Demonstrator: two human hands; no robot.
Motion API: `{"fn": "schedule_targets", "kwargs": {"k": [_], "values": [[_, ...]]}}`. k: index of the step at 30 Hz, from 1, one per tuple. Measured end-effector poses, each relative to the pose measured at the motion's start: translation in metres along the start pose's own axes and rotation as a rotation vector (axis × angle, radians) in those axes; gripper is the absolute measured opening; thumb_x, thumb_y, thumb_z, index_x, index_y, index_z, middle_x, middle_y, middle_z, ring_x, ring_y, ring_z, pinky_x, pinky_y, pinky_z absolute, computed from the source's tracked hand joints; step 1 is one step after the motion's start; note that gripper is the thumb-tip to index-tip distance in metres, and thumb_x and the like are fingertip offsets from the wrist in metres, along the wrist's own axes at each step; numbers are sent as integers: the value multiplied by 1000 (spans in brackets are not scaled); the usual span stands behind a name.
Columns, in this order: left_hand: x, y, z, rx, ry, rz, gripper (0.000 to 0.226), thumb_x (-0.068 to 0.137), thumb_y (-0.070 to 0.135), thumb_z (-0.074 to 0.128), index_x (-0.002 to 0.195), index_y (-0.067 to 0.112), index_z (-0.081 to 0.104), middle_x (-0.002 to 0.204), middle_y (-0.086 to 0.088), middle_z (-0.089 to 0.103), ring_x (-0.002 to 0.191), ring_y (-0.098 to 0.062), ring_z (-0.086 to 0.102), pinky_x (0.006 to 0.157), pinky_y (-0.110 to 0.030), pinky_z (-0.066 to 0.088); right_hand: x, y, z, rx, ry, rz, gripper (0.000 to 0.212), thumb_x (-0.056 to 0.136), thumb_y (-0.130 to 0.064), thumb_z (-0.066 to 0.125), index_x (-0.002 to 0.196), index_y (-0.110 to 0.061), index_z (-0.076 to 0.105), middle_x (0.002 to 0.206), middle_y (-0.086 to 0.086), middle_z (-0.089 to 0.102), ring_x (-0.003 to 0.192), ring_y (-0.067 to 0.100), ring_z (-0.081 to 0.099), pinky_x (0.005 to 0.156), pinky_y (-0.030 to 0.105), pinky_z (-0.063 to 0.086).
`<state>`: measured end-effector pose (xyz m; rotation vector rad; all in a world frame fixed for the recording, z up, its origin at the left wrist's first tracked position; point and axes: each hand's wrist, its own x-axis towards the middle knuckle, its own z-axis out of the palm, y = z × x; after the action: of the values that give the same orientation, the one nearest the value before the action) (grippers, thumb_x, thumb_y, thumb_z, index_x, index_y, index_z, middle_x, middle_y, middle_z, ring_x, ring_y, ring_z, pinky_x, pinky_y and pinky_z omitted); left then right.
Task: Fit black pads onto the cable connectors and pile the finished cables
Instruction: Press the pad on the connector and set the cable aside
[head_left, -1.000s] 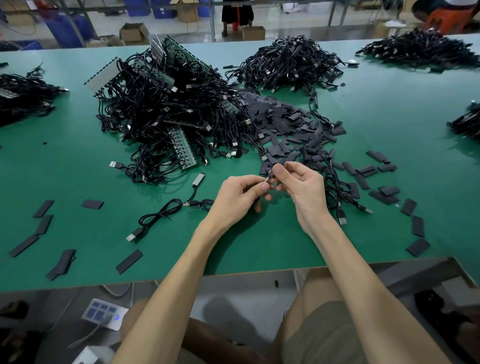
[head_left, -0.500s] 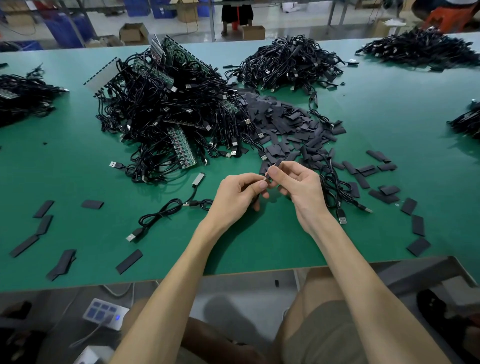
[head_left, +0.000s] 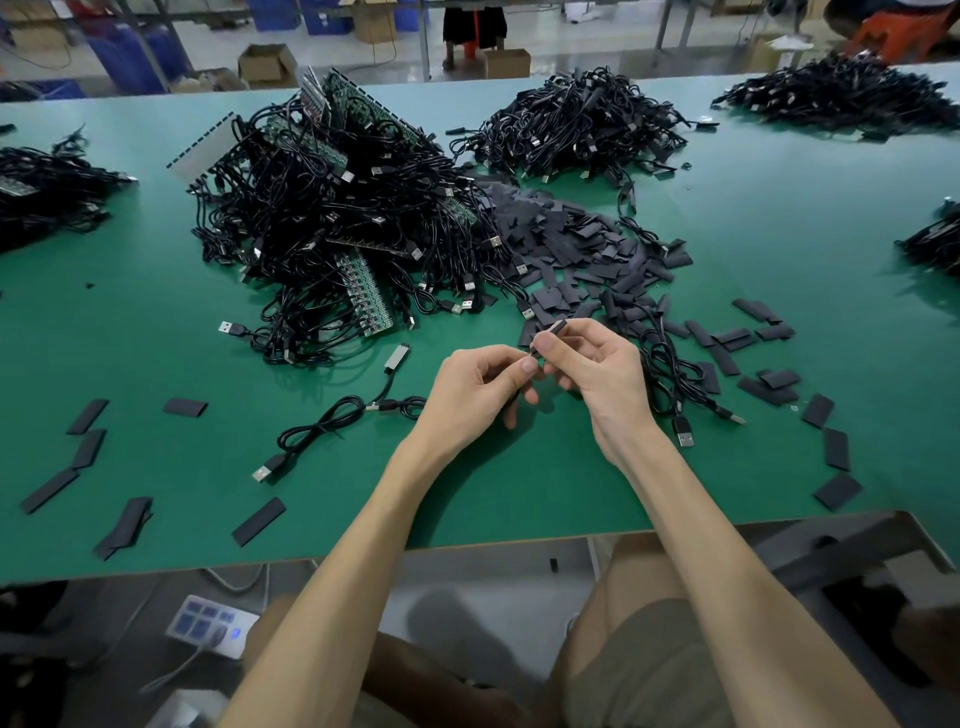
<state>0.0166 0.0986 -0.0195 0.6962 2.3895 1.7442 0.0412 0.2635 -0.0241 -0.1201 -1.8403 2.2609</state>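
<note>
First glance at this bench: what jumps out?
A big tangled heap of black cables with green circuit strips fills the left-centre of the green table. A spill of black pads lies just right of it. Nearer the front edge, the left hand pinches a cable end while the right hand pinches one pad right by it.

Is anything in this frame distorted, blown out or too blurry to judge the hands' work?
Head view: the wide lens stretches the forearms and skews the table; light is even, no glare, a soft shadow under the left hand; both hands are sharp, the right hand pinching a black pad, though the left hand's fingers mostly hide the connector.
</note>
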Motion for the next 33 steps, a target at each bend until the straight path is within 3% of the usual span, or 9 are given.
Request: {"fn": "schedule_targets", "kwargs": {"k": [4,12,15,19,22,26,29,33], "values": [[1,-1,-1,-29,5,-3,17,103,18,59,93,13,72,72,0,71,46,-21,58,52,-22,38,0,0,0,6,-20,8,9,87,-17,81,92,-15,74,82,5,75,68,9,63,57,18,42],[0,-2,0,-14,24,-14,16,101,21,64,93,10,72,71,2,72,44,-15,56,51,-19,39,2,5,1,-88,-16,-23,14,85,-21,83,93,-14,75,83,3,75,70,9,62,59,18,44],[0,-2,-1,-107,40,-27,11,98,18,68,100,8,71,77,-2,74,44,-15,57,44,-14,37,2,5,1,-70,-36,-41,12,85,-21,83,92,-13,76,81,0,75,65,4,60,58,14,44],[1,-3,0,-144,70,-31,18,95,17,72,111,9,68,84,-9,73,58,-17,65,45,-17,41,2,5,1,-43,-8,-34,12,87,-22,83,92,-14,77,83,0,74,67,3,60,59,13,45],[-2,-2,2,71,89,43,21,92,17,74,112,18,68,89,7,70,76,-11,65,65,-18,46,3,6,0,-55,44,-12,9,86,-23,83,89,-18,76,81,-4,73,69,6,58,58,18,43],[-9,1,8,608,186,243,25,97,18,65,122,19,65,103,5,67,88,-17,62,83,-32,45,3,6,1,-73,34,-10,11,86,-24,83,89,-16,75,77,-7,71,67,7,57,57,17,43],[-10,5,8,687,325,218,18,97,25,67,113,19,69,101,5,65,82,-17,59,86,-34,41,2,4,2,-54,51,-11,12,87,-23,82,91,-14,75,75,-5,72,66,7,59,56,17,44],[-9,4,7,749,358,149,16,99,32,64,99,18,73,92,3,70,78,-21,59,82,-31,35,2,4,3,-51,105,13,18,87,-25,82,91,-11,72,71,-4,69,58,6,54,53,16,42]]}}
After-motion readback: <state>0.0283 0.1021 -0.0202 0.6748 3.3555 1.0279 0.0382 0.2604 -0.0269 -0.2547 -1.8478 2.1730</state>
